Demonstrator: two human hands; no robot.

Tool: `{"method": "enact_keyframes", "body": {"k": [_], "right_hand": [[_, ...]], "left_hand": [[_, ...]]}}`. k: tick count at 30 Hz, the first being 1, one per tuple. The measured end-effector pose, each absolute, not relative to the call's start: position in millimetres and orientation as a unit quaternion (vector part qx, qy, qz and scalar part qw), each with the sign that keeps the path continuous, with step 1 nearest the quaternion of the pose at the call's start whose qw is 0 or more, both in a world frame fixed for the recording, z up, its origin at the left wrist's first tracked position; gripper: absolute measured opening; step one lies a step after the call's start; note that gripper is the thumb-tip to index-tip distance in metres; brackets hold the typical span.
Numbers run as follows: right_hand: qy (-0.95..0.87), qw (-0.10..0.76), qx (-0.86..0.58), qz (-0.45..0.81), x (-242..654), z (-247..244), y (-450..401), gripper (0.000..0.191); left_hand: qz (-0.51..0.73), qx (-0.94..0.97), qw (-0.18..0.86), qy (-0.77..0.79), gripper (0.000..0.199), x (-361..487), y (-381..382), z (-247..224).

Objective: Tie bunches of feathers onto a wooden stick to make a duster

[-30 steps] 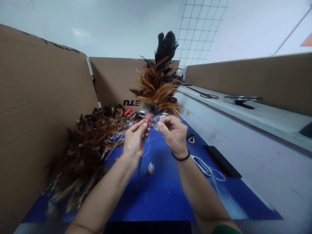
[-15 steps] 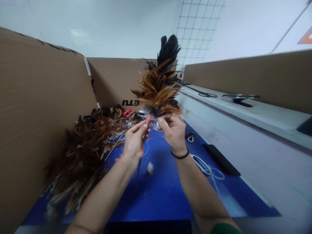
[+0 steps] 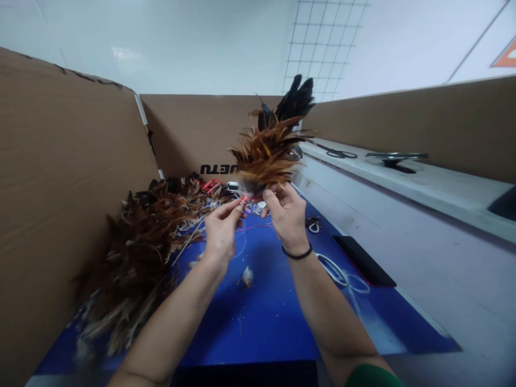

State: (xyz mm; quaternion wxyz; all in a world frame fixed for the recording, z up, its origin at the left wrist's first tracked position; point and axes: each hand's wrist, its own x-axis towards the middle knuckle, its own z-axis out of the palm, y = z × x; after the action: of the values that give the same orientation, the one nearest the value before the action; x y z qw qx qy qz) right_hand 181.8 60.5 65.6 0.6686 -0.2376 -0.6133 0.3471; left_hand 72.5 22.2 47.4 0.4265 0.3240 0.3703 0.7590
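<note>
In front of me a feather duster leans to the right, with black feathers at its top and brown ones below. My left hand pinches its lower end, where red string is bound below grey fluff. The stick under that hand is hidden. Just right of the binding, my right hand is closed with thumb and fingertips on the red string, close under the lowest feathers. A length of the string runs across the blue table behind the hands.
A large heap of loose brown feathers lies at the left, against a cardboard wall. At the right are a black phone-like slab, a white cable loop and a ledge with scissors. A fluff tuft lies mid-table.
The duster has tipped to the right and its top is lower. Its stick, visible below my left hand before, is now out of sight. Both hands stay near the binding.
</note>
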Motion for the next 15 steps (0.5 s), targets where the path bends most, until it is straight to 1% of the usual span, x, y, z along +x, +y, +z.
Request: {"method": "enact_keyframes", "body": {"k": [6, 11, 15], "right_hand": [[-0.603, 0.662, -0.25, 0.368, 183.3, 63.8, 65.3, 0.017], [-0.58, 0.651, -0.273, 0.406, 183.6, 66.1, 66.3, 0.019], [-0.563, 0.647, -0.286, 0.427, 182.6, 68.9, 65.5, 0.015]], "left_hand": [[0.754, 0.38, 0.368, 0.388, 0.025, 71.2, 27.5, 41.7], [0.743, 0.402, 0.356, 0.4, 0.023, 70.6, 29.9, 39.1], [0.74, 0.407, 0.354, 0.402, 0.022, 70.1, 30.6, 38.1]]}}
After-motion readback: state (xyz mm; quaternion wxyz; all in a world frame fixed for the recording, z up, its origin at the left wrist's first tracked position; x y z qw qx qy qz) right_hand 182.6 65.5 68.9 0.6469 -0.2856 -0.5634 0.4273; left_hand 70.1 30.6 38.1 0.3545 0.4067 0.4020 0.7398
